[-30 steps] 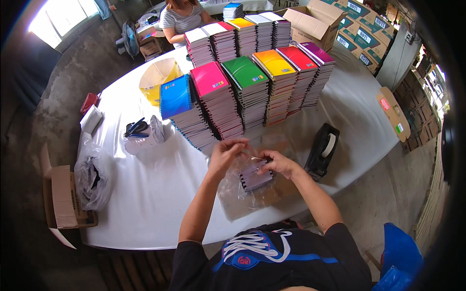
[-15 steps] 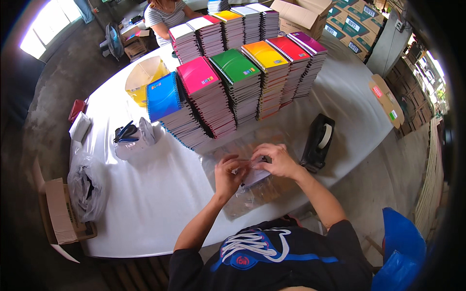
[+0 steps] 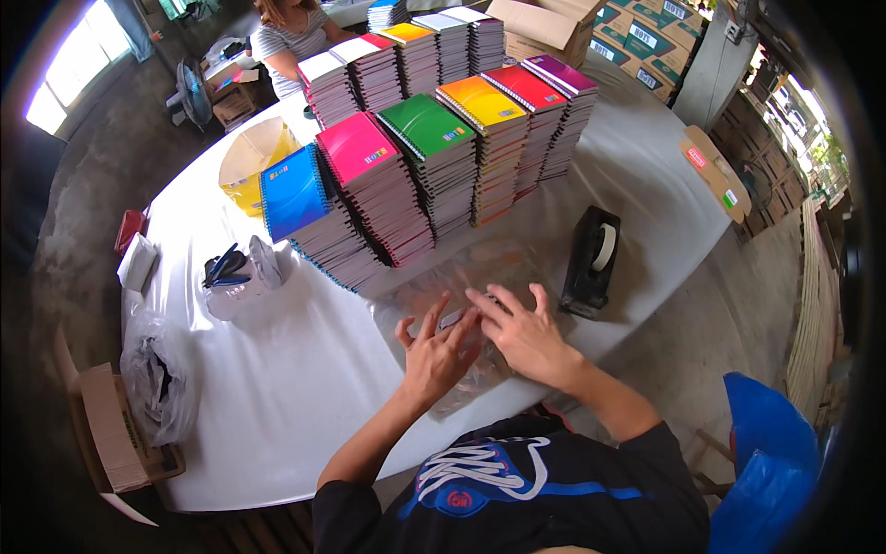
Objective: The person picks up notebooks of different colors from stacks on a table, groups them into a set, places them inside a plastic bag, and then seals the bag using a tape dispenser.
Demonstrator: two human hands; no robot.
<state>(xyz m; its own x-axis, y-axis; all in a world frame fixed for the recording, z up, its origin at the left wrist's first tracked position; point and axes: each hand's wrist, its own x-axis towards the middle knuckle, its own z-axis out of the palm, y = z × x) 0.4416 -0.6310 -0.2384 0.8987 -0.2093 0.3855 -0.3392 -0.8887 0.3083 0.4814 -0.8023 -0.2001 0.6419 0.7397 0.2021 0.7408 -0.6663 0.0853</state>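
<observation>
In front of me a clear, shiny plastic sheet (image 3: 503,265) lies flat near the table edge. My left hand (image 3: 437,360) is over it with its fingers spread. My right hand (image 3: 532,338) rests close beside it, also with fingers apart and pointing toward the left hand. Between the fingertips a small pale piece (image 3: 452,319) shows in part; my fingers hide the rest, and I cannot tell its kind. A black tape dispenser (image 3: 587,268) with a roll of tape stands to the right of the sheet.
Tall stacks of spiral notebooks (image 3: 369,152) stand beyond the sheet. Scissors (image 3: 224,266) lie on a plastic-wrapped bundle at left, near a yellow container (image 3: 242,185) and a plastic bag (image 3: 159,379). A cardboard flap (image 3: 715,175) lies at the right edge. Another person (image 3: 293,42) is at the far side.
My hands have gone from pinching a small pale piece to lying lower with fingers spread over the sheet. The whole view has shifted slightly.
</observation>
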